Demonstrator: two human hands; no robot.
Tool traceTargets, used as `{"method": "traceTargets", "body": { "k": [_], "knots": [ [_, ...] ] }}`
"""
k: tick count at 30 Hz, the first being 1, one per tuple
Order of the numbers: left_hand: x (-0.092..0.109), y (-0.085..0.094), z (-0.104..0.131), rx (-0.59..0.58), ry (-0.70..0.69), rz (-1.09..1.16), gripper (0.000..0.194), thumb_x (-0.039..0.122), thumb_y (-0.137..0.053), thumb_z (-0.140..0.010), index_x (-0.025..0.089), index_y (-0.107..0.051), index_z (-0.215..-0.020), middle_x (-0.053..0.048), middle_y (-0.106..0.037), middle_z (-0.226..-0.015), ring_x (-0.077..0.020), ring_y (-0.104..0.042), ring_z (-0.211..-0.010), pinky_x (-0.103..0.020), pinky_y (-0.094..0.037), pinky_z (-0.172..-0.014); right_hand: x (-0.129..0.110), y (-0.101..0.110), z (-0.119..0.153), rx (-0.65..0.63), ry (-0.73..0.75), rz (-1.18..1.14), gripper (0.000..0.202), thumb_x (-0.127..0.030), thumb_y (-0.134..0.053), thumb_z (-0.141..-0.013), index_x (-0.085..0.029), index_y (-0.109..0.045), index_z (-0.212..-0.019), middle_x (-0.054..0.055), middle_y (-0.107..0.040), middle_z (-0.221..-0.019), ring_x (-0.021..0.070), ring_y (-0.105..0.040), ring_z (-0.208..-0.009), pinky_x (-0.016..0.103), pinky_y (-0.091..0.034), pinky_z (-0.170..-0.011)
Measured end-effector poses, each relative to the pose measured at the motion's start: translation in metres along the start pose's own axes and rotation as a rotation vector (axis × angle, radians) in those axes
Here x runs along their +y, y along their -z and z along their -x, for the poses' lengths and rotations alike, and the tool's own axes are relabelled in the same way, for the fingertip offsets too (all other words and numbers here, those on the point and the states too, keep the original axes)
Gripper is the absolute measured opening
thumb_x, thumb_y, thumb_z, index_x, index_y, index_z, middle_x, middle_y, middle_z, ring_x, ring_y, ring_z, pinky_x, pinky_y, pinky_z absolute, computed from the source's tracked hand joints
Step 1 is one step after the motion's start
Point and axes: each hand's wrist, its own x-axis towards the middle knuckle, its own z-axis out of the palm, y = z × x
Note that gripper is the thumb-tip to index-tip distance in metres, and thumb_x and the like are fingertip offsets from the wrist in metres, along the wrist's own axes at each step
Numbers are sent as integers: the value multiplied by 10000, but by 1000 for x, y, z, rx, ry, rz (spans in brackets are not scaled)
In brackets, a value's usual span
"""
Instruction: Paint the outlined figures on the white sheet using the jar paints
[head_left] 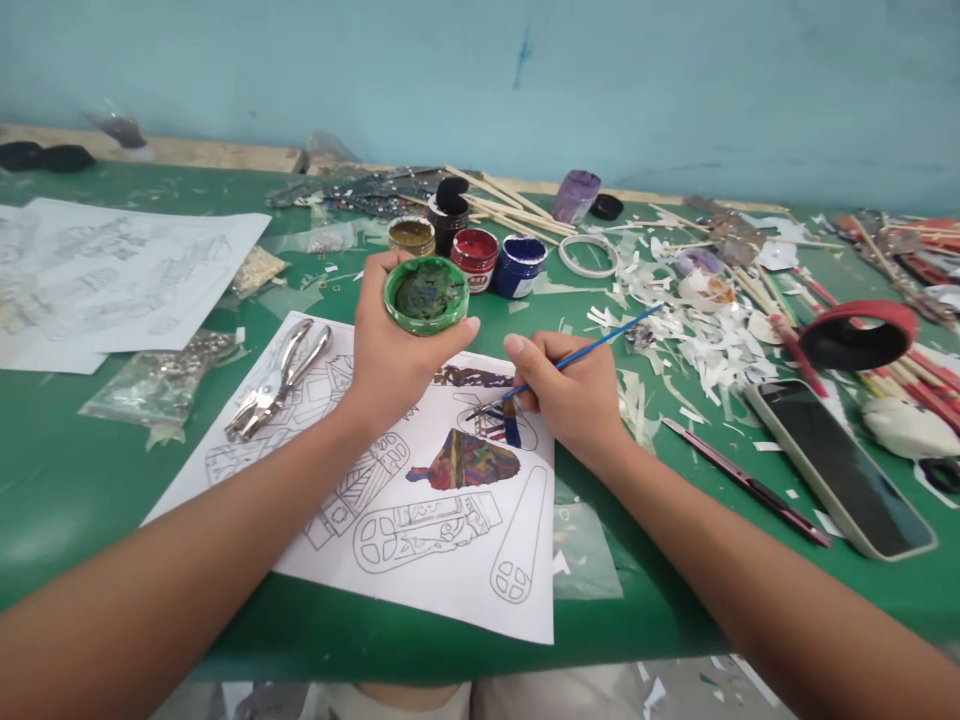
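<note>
Left hand (394, 345): fingers and thumb closed around a green paint pot (426, 295), its open mouth tilted toward the viewer. Right hand (574, 395): thumb and fingers pinching a blue-handled brush (619, 330), bristles left of the fingertips, over a partly painted printed sheet (450, 610) beneath both hands; bristle contact with the paper cannot be confirmed from this angle. Red pot (474, 262) and blue pot (519, 268) stand beyond the fingers; metal pliers (281, 385) lie left of the left-hand fingers.
</note>
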Motion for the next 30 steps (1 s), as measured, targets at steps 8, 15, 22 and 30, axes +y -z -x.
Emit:
{"method": "traceTargets", "body": {
  "k": [8, 15, 22, 30],
  "knots": [
    [-1, -1, 0, -2, 11, -30, 546, 197, -828, -647, 249, -436, -1024, -1, -566, -976, -201, -628, -935, -387, -555, -879, -1, -4, 4, -20, 29, 21, 582, -638, -717, -752, -202, -465, -460, -48, -466, -390, 67, -439, -352, 230, -322, -392],
    [-19, -3, -2, -6, -103, 15, 601, 289, -863, -624, 264, -444, -1054, -3, -574, -969, -214, -627, -906, -426, -554, -865, 3, -5, 5, -42, 85, 50, 550, -564, -705, -805, -201, -460, -472, -51, -477, -396, 69, -446, -375, 227, -323, -409],
    [-23, -4, -4, 12, -143, 1, 610, 335, -868, -618, 266, -449, -1057, -10, -585, -972, -216, -621, -884, -445, -555, -866, 3, -4, 5, -3, 91, 45, 474, -344, -676, -849, -204, -448, -458, -59, -469, -375, 59, -425, -351, 217, -323, -402],
    [-21, -3, -4, 0, -121, 8, 611, 322, -861, -616, 270, -440, -1056, -9, -584, -970, -223, -629, -899, -441, -555, -869, 2, -4, 5, -3, 120, 76, 478, -275, -644, -848, -206, -399, -443, -65, -427, -376, 49, -377, -372, 214, -304, -408]
  ]
}}
